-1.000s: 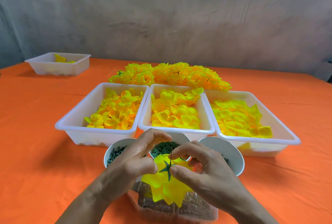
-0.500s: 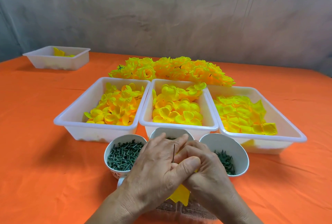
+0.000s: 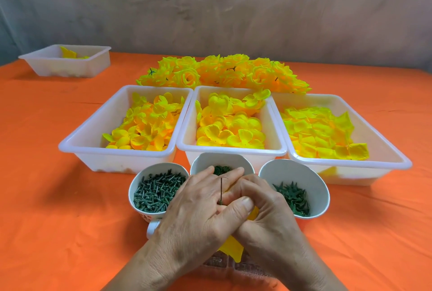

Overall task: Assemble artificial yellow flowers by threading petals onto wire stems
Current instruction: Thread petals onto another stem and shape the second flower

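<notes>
Both hands are cupped together over a yellow flower, of which only petal tips show below and between them. My left hand lies over the flower with its thumb across my right hand, whose fingers curl round the petals. A thin dark wire stem stands upright between the fingers. Three white trays hold loose yellow petals: left, middle, right. Finished yellow flowers lie in a heap behind them.
Three white cups stand just beyond my hands: green pegs in the left one, green discs in the middle one, green star calyxes in the right one. A clear block sits under my hands. A fourth tray is far left.
A second ago the flower lay open between my fingertips with its green calyx showing. Both hands have since closed round it, hiding the petals and calyx; only the stem sticks out.
</notes>
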Demonstrator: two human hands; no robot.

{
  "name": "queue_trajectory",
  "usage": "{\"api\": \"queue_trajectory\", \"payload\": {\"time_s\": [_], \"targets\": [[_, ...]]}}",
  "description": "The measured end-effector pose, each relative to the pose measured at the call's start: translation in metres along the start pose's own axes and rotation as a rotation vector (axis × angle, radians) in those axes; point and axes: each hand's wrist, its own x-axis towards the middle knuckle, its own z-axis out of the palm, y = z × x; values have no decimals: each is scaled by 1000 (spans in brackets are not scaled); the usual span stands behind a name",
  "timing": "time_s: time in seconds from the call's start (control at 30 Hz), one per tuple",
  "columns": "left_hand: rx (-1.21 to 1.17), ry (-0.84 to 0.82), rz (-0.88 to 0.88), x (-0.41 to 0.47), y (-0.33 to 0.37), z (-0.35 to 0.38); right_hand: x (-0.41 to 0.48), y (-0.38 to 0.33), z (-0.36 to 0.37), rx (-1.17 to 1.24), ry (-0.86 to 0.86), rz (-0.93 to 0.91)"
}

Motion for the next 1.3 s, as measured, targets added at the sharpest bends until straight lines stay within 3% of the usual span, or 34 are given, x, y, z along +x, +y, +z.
{"api": "queue_trajectory", "payload": {"time_s": [0.37, 0.57, 0.73, 1.0, 1.2, 1.3], "targets": [[-7, 10, 1, 0, -4, 4, -1, 5, 0, -4, -36, -1], [-58, -67, 25, 4, -3, -3, 2, -7, -8, -69, -77, -9], [-423, -55, -24, 3, -11, -18, 2, -19, -14, -268, -111, -65], [-655, -20, -55, 0, -21, -21, 7, -30, -20, -303, -120, -33], [-885, 5, -92, 6, -20, -23, 25, -58, -35, -160, -53, -53], [-1063, 116, -107, 11, -15, -26, 41, -89, -47, 63, -51, -90]]}}
